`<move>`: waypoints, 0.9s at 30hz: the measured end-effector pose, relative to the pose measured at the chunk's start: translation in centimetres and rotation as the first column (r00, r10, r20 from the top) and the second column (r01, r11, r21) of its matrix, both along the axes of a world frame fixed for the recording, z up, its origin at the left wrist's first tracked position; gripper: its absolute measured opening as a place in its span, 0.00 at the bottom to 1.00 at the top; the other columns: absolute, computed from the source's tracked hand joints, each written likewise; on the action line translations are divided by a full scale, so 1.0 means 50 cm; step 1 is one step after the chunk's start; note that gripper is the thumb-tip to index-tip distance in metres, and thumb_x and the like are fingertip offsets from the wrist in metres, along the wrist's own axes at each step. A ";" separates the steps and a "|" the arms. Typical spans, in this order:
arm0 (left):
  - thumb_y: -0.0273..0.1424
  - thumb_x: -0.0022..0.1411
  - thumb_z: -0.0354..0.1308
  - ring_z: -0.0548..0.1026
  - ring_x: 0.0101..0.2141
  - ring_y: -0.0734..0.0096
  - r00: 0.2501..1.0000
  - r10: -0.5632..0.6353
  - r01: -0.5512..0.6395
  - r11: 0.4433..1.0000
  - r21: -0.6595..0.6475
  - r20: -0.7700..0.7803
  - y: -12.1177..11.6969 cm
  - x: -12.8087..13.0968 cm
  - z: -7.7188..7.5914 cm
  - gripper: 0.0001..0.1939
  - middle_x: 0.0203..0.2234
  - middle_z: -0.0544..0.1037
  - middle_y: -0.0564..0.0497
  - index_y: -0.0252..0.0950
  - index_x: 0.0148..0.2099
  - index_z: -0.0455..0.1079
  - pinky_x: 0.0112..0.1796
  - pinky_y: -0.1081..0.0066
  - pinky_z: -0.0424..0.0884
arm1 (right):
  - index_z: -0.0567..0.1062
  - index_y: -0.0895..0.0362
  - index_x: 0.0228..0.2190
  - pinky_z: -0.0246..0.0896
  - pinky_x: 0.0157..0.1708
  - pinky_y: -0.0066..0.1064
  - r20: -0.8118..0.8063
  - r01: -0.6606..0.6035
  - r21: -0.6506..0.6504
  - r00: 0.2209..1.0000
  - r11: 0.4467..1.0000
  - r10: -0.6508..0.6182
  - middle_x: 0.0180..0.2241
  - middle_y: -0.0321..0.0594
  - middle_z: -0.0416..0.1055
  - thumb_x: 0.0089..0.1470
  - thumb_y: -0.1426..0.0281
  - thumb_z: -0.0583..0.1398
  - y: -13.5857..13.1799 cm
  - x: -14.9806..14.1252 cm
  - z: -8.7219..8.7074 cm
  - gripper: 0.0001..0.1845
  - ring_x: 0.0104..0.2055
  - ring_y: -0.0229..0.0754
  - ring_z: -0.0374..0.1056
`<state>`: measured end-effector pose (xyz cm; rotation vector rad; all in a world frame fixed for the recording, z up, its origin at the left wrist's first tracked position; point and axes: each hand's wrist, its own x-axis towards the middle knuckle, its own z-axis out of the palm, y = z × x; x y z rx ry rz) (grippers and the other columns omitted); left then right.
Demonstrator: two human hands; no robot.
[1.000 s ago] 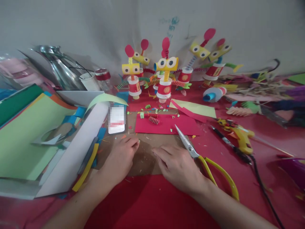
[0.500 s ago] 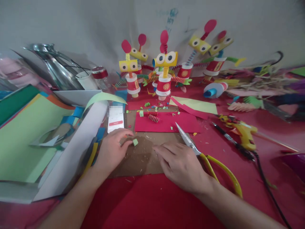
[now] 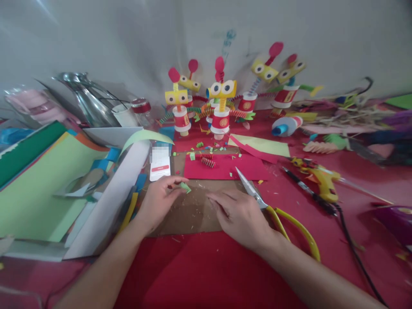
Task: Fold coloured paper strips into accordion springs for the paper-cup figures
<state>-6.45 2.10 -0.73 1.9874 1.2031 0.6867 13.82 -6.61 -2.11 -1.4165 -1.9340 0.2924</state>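
Over a brown board (image 3: 199, 216), my left hand (image 3: 159, 201) pinches a small light-green folded paper strip (image 3: 186, 187) between thumb and fingers. The strip's zigzag folds show at its free end. To its right, my right hand (image 3: 240, 214) is closed, thumb and fingertips pressed together; whatever it may pinch is too small to make out. Yellow-handled scissors (image 3: 259, 198) lie just beyond the right hand, blades partly apart. A red paper sheet (image 3: 231, 171) lies behind both hands, with small folded paper springs (image 3: 208, 162) and scraps on it.
Several paper-cup robot figures (image 3: 220, 120) stand along the wall. A phone (image 3: 160, 167) lies beyond my left hand. Coloured paper (image 3: 35, 193) fills the left side, near a metal jug (image 3: 88, 101). On the right are a black marker (image 3: 309, 190) and a yellow glue gun (image 3: 326, 184) with its cord.
The green strip in my left hand has turned and now shows its folds stretched a little longer. The right hand keeps its pinch in nearly the same place. The camera view has shifted slightly.
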 end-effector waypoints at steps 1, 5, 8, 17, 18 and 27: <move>0.31 0.58 0.57 0.72 0.38 0.67 0.996 0.021 -0.014 0.996 -0.084 0.088 -0.004 0.005 0.010 0.11 0.39 0.77 0.50 0.41 0.45 0.71 0.43 0.64 0.65 | 0.75 0.55 0.39 0.64 0.34 0.34 -0.145 0.019 -0.063 0.989 0.998 -0.027 0.34 0.41 0.75 0.55 0.74 0.54 0.003 -0.002 0.007 0.12 0.34 0.42 0.70; 0.31 0.56 0.60 0.72 0.37 0.70 0.945 0.006 0.075 0.969 -0.234 0.327 -0.021 0.028 0.059 0.12 0.35 0.76 0.51 0.38 0.43 0.68 0.39 0.70 0.65 | 0.73 0.54 0.40 0.67 0.34 0.33 -0.698 -0.155 -0.345 0.701 0.926 -0.143 0.35 0.41 0.74 0.55 0.65 0.57 0.014 -0.012 0.049 0.11 0.36 0.41 0.71; 0.30 0.56 0.59 0.72 0.35 0.72 0.932 -0.047 0.113 0.980 -0.166 0.360 -0.029 0.050 0.091 0.07 0.32 0.75 0.52 0.37 0.39 0.70 0.38 0.71 0.65 | 0.72 0.54 0.38 0.67 0.38 0.34 -0.874 -0.337 -0.349 0.455 0.874 -0.173 0.36 0.40 0.73 0.52 0.63 0.61 0.019 -0.020 0.078 0.12 0.37 0.40 0.72; 0.30 0.56 0.60 0.72 0.42 0.71 0.708 0.111 0.158 0.937 -0.310 0.697 -0.041 0.105 0.073 0.16 0.46 0.73 0.50 0.40 0.48 0.70 0.44 0.70 0.67 | 0.70 0.54 0.37 0.65 0.41 0.34 -0.905 -0.203 -0.175 0.418 0.964 -0.076 0.37 0.38 0.72 0.53 0.65 0.61 0.033 -0.017 0.054 0.09 0.39 0.39 0.70; 0.30 0.56 0.61 0.72 0.41 0.71 0.673 0.158 0.185 0.910 -0.371 0.722 -0.043 0.108 0.063 0.16 0.45 0.73 0.49 0.40 0.48 0.70 0.44 0.68 0.67 | 0.70 0.53 0.38 0.65 0.41 0.34 -0.855 -0.121 -0.153 0.514 0.981 -0.070 0.37 0.38 0.71 0.53 0.66 0.61 0.033 -0.012 0.049 0.09 0.39 0.39 0.69; 0.22 0.49 0.65 0.74 0.33 0.76 0.503 0.365 0.373 0.726 -0.578 0.784 -0.063 0.131 0.023 0.13 0.33 0.77 0.50 0.35 0.40 0.75 0.38 0.74 0.70 | 0.71 0.52 0.39 0.63 0.42 0.34 -0.289 0.204 0.220 0.948 0.954 -0.136 0.37 0.38 0.70 0.52 0.77 0.59 0.022 -0.002 0.028 0.12 0.41 0.40 0.66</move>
